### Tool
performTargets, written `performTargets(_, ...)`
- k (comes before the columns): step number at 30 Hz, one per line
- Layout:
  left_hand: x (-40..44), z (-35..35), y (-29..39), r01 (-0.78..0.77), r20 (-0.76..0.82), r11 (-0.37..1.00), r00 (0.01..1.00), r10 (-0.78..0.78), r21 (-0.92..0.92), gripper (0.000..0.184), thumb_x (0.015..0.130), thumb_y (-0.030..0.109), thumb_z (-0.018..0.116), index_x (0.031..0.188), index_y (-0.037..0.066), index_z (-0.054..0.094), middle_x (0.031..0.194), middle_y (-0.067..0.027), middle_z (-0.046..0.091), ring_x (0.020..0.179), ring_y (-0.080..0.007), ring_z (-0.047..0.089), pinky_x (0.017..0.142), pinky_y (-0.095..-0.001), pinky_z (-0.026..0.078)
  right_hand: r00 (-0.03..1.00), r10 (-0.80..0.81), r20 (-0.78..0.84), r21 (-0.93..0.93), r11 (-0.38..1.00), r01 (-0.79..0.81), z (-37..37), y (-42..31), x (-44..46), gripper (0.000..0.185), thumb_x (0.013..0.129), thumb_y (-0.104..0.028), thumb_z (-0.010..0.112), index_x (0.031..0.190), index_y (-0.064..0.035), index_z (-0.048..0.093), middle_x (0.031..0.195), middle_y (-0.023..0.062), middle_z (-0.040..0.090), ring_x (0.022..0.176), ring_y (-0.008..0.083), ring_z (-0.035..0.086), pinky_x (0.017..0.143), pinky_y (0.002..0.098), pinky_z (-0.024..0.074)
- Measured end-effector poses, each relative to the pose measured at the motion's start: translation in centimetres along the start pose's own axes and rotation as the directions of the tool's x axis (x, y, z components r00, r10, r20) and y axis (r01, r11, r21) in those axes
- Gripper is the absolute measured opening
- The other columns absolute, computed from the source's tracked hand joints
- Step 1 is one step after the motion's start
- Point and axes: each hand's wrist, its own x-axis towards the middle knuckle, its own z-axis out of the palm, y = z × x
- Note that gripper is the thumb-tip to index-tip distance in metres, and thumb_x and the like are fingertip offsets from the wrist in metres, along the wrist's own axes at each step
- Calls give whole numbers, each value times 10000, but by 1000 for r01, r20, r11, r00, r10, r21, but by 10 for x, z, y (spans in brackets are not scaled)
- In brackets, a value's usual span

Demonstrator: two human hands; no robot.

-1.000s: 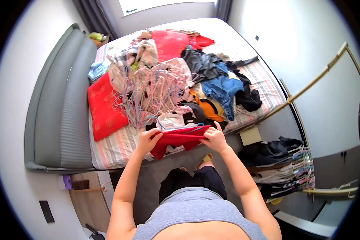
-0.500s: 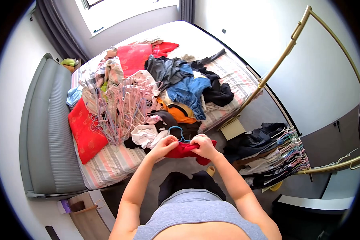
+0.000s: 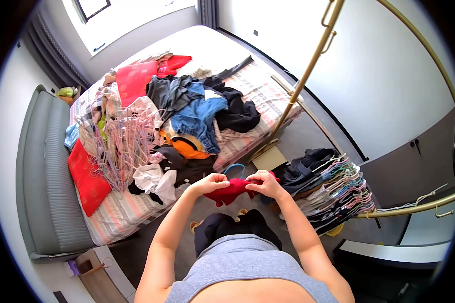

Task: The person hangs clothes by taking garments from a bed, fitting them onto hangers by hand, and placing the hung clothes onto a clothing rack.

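Observation:
Between my hands hangs a red garment, with the hook of a blue hanger rising above its top edge. My left hand pinches the garment at its left shoulder. At the other side my right hand grips the red cloth near the hanger's right end. Most of the hanger is hidden inside the cloth. A white garment lies on the bed edge, left of my left hand. Dark clothes on hangers are close beyond my right hand.
The bed carries a heap of loose hangers, blue jeans, an orange garment and red pillows. A gold clothes rack stands at the right, with many hangers bunched low beside it. A bedside cabinet is at lower left.
My view has swung right, so the bed sits further left. Both hands still hold the red garment, which now hangs more spread, with the blue hook upright above it.

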Motion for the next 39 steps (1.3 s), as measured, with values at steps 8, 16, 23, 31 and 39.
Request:
performTargets(8,65,35,33,-342,-306,559,571,762,755,236,774,147,659,674,49,470,605,-37,446,594,-161,476,589,-278,382,865,421,-273,34,903,-428,-46,52,-46,209,802,-236,638,849,-32,657,709,94,636,626,201,592,603,317,453)
performTargets(16,127,39,56,-266,55,93,501,864,959,165,642,155,671,748,94,560,847,-49,532,801,-256,526,733,-372,426,733,355,-580,182,934,-309,-68,43,-54,141,765,-128,677,831,-4,666,730,69,654,652,128,594,638,245,464)
performTargets(23,205,30,62,-385,24,267,606,795,883,173,703,110,640,855,77,562,953,-82,534,881,-285,518,778,-382,425,585,490,-646,196,847,-494,-99,63,-41,206,786,-174,663,863,17,660,729,103,659,664,105,586,633,254,462)
performTargets(31,295,32,81,-493,104,384,708,699,781,246,711,55,589,952,66,539,989,-120,522,901,-316,522,787,-383,434,446,705,-551,738,661,-134,-111,118,3,131,836,-91,609,911,10,647,840,1,636,782,66,571,737,196,433)
performTargets(39,354,65,95,-608,276,431,739,614,667,239,730,47,556,968,62,550,958,-128,547,903,-324,530,789,-395,441,322,746,-583,779,626,-41,-137,148,49,167,837,-117,615,954,0,636,890,12,633,832,73,563,762,194,424)
